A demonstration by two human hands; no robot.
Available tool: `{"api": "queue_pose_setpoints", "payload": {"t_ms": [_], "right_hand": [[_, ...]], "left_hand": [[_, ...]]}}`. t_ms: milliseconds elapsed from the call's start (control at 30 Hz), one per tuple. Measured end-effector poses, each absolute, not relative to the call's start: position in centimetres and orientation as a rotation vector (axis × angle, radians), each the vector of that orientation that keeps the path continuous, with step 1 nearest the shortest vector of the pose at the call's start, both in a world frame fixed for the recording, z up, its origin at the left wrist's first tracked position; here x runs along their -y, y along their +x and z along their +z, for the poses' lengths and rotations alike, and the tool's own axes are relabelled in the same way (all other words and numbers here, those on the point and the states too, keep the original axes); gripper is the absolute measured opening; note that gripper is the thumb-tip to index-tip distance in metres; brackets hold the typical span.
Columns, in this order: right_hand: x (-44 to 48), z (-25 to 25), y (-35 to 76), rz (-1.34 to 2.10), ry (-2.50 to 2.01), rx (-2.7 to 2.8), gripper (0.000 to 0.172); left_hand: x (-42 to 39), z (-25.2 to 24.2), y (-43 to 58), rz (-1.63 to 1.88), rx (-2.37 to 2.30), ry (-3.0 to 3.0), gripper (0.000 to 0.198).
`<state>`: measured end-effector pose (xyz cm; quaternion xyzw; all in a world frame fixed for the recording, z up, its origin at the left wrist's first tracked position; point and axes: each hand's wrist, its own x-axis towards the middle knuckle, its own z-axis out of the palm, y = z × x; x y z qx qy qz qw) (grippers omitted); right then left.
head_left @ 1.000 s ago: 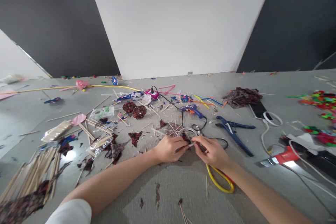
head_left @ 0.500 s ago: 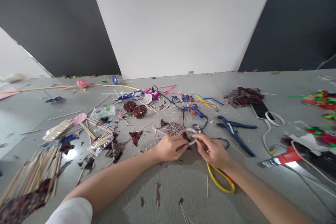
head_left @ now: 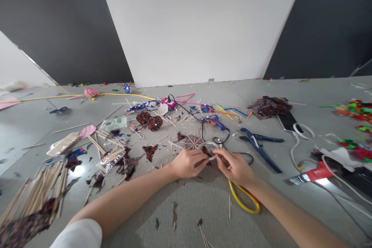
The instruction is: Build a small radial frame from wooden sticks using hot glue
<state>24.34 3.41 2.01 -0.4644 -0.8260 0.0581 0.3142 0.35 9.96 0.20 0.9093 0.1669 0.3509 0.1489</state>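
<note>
My left hand and my right hand are close together at the centre, fingers closed in a pinch. Between them they hold a thin white strip bent into a loop. Its exact material is hard to make out, and my fingers hide part of it. Just beyond the loop, thin wooden sticks fan out like spokes over dark patterned fabric. A blue glue gun lies past my right hand, its black cord curling nearby. Under my right wrist, a yellow loop rests on the floor.
Blue-handled cutters lie to the right, near a dark fabric heap and a red-handled tool. On the left are bundled wooden sticks, fabric scraps and two round fabric pieces. A white panel stands behind.
Almost nothing differs. Both hands keep their pinch on the white strip, with only a slight shift of the fingers and of the whole view.
</note>
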Motion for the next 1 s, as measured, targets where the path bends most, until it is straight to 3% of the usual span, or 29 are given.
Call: {"api": "queue_pose_setpoints", "payload": {"t_ms": [100,267,367,633,1000], "right_hand": [[-3.5,2.0,24.4,0.142,-1.241,2.167,0.021],[-3.6,2.0,24.3,0.157,-1.313,2.134,0.022],[-3.7,2.0,24.2,0.096,-1.299,2.159,0.022],[-3.4,1.9,23.6,-0.105,-1.211,2.252,0.034],[-3.2,2.8,23.9,0.078,-1.149,2.324,0.054]], "left_hand": [[-9.9,0.1,0.3,1.027,-0.511,2.615,0.021],[-9.6,0.0,-0.2,1.216,-0.541,2.730,0.041],[-9.4,0.0,-0.4,1.221,-0.369,2.874,0.039],[-8.4,1.2,-0.2,0.711,0.119,3.213,0.045],[-8.4,1.2,0.3,0.616,0.004,3.133,0.050]]}}
